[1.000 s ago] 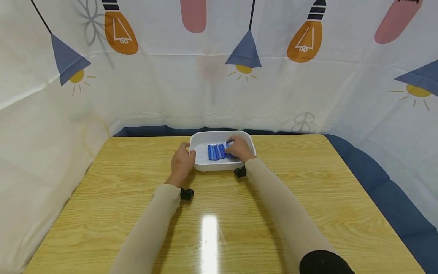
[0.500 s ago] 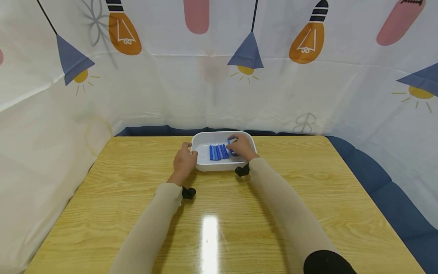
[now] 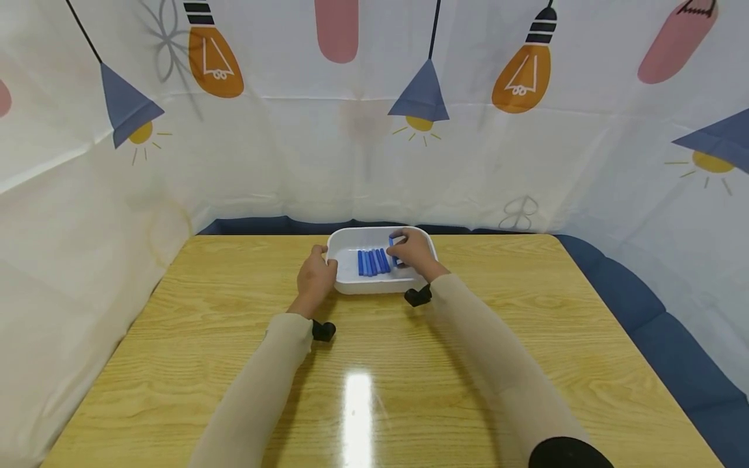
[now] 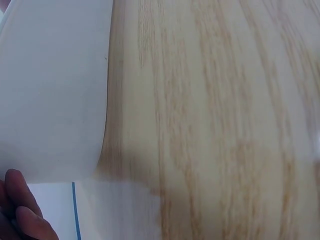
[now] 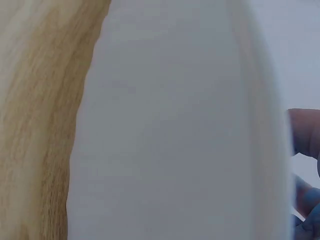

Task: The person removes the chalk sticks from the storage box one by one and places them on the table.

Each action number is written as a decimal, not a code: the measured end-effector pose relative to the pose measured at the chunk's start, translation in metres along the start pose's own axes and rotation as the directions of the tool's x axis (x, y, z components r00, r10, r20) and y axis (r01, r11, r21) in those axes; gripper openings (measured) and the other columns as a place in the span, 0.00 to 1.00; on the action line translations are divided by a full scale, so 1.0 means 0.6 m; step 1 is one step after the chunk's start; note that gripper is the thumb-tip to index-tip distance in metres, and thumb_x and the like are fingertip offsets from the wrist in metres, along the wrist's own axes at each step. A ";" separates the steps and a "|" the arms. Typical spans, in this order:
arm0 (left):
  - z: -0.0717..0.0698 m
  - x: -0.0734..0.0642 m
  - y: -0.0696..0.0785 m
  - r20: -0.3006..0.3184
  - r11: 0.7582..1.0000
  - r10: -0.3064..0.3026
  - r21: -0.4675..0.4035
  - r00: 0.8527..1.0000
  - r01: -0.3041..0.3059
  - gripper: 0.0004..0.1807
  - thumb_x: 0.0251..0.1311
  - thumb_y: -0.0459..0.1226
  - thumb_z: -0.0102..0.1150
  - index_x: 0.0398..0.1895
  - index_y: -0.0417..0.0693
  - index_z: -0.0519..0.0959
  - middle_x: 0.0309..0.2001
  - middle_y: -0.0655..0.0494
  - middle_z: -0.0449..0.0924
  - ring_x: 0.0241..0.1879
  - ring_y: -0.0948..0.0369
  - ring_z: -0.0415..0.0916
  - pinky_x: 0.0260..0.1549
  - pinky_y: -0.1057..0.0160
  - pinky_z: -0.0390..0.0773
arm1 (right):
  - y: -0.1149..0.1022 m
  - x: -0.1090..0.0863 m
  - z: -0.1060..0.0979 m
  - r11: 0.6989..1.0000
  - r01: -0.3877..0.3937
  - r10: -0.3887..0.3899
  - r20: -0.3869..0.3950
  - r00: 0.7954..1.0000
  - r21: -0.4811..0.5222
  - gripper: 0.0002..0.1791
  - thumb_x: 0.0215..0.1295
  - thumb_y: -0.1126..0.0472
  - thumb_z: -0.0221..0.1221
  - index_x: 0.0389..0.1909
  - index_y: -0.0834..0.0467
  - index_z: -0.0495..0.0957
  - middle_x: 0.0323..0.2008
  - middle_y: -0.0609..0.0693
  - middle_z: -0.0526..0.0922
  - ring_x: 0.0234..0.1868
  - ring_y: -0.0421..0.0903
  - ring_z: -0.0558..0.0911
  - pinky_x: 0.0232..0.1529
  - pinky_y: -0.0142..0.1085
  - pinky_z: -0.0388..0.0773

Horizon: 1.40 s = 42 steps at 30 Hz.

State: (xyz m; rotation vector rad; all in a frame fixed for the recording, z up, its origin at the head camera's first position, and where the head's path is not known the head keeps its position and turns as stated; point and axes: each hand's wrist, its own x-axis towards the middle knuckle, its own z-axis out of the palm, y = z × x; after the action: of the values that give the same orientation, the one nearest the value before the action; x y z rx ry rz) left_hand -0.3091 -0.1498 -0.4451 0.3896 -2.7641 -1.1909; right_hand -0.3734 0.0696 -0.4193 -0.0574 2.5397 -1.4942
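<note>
The right hand (image 3: 414, 252) is inside the white tray (image 3: 374, 286) at its right side. Its thumb and pointing finger pinch one blue stick (image 3: 391, 242), and most of that stick hides behind them. The left hand (image 3: 313, 278) holds the left end of the tray, its fingers and thumb bent around the edge there. The left wrist view shows two fingertips close to the tray's outside wall. The right wrist view is too blurry to show the pinch well.

The tray sits at the far side of the bench (image 3: 246, 279). The other blue sticks (image 3: 372, 262) lie in it in a row, just left of the right hand.

Not much is different from a second ago. The far end of the pinched stick shows a bit more plainly, and there is a clearer white gap between it and the row. Both hands are in nearly the same spots on the tray. To me this means the work on this one stick is still going on.

Each stick's long way runs from near to far. The left ones are almost straight; the right ones and the pinched one lean, with far ends tipped a little left. The row itself runs left to right.
</note>
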 end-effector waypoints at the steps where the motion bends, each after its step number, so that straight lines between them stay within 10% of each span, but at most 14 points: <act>1: 0.001 0.000 0.000 0.003 1.000 -0.002 0.000 1.000 0.002 0.25 0.66 0.43 0.45 0.66 0.48 0.65 0.41 0.47 0.78 0.36 0.53 0.73 0.33 0.58 0.71 | -0.001 -0.003 -0.001 1.000 0.001 -0.001 0.003 1.000 -0.003 0.24 0.58 0.62 0.64 0.57 0.55 0.74 0.43 0.57 0.80 0.38 0.49 0.81 0.31 0.38 0.83; 42: 0.001 -0.006 0.000 -0.002 0.999 -0.013 -0.029 1.000 0.013 0.26 0.66 0.44 0.44 0.66 0.48 0.64 0.48 0.45 0.79 0.42 0.51 0.75 0.40 0.54 0.73 | -0.017 -0.152 0.018 0.971 0.235 -0.225 0.174 0.959 -0.036 0.24 0.52 0.65 0.61 0.54 0.63 0.75 0.36 0.58 0.80 0.20 0.45 0.81 0.28 0.45 0.83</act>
State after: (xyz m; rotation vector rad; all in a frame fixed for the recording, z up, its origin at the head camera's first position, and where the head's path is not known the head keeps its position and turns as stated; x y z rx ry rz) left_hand -0.3058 -0.1485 -0.4451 0.4070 -2.7430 -1.2310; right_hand -0.2826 0.0670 -0.4019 -0.4832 2.5054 -1.4256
